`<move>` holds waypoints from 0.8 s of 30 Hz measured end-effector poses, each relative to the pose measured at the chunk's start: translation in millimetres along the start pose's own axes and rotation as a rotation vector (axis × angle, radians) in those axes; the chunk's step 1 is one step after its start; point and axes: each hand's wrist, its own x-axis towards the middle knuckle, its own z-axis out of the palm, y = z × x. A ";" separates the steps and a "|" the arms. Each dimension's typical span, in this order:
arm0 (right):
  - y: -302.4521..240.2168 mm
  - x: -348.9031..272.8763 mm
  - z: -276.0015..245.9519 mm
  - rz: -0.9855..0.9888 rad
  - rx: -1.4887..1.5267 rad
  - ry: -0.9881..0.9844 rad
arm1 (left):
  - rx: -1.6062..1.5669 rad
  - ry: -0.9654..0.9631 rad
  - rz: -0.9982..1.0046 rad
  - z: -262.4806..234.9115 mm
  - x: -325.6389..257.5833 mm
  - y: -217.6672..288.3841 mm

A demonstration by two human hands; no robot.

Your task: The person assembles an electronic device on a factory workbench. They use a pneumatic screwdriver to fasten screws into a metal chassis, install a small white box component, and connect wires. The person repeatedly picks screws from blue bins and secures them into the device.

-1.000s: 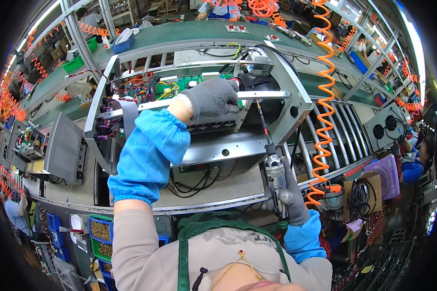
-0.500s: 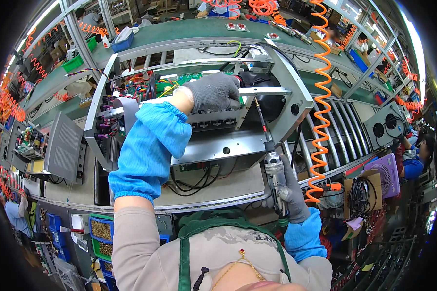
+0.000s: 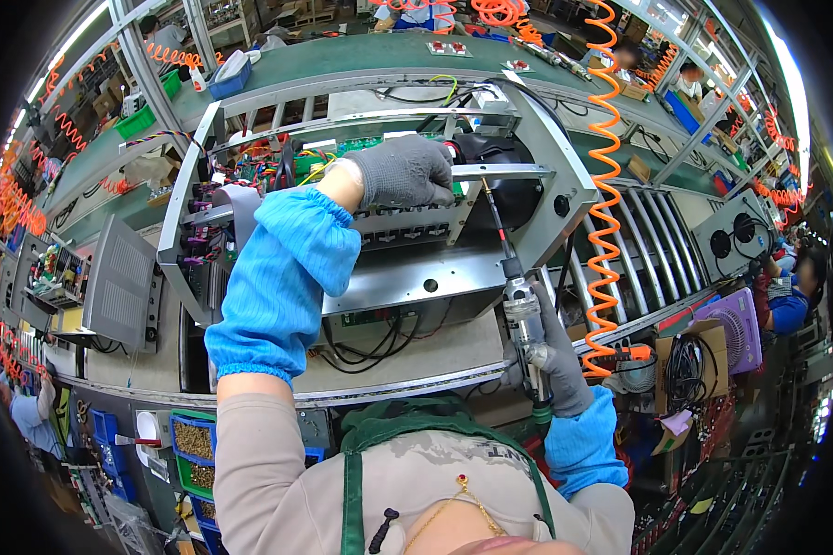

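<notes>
My left hand (image 3: 403,174), in a grey glove, is curled around the metal crossbar (image 3: 504,172) of an open equipment chassis (image 3: 565,180). The fingertips are partly hidden. My right hand (image 3: 560,356), also gloved, is wrapped around a power screwdriver (image 3: 526,324) with a silver body, held upright in front of the chassis. Its long thin bit (image 3: 497,217) leans up to the crossbar, right of my left hand. Whether the tip sits in a screw is too small to tell. Behind the bar lies a rounded black part (image 3: 504,194), and green circuit boards and coloured wires fill the left side.
An orange coiled hose (image 3: 611,203) hangs just right of the chassis, over a roller conveyor (image 3: 657,236). Another grey metal unit (image 3: 120,287) stands at the left. Blue bins of screws (image 3: 192,439) are at lower left. Black cables (image 3: 370,356) hang below the chassis front.
My left hand has shifted very slightly left along the crossbar. The screwdriver and my right hand have stayed almost in place, and the orange hose has swung a little left.
</notes>
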 end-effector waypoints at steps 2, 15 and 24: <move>-6.1 -2.1 7.0 -0.004 0.120 -0.044 | 0.000 0.006 0.012 1.3 0.8 -2.3; -31.2 -5.1 27.5 0.069 0.068 0.001 | 0.100 0.049 0.086 1.7 -7.6 0.9; -19.2 -1.6 30.2 0.048 0.328 -0.082 | -0.314 0.284 -0.100 -3.0 14.6 -9.9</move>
